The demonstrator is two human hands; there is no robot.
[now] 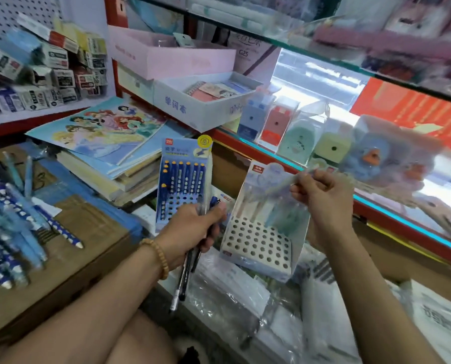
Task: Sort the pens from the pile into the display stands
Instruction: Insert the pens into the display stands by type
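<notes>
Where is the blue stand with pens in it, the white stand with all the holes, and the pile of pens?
blue stand (183,179), head view, on its row of standing pens.
white stand (258,241), head view, on its holed top.
pile of pens (14,216), head view, on the blue pens at the left.

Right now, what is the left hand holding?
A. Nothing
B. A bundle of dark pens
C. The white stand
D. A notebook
B: the left hand grips several dark pens, their tips pointing down below the fist, in front of the blue stand.
</notes>
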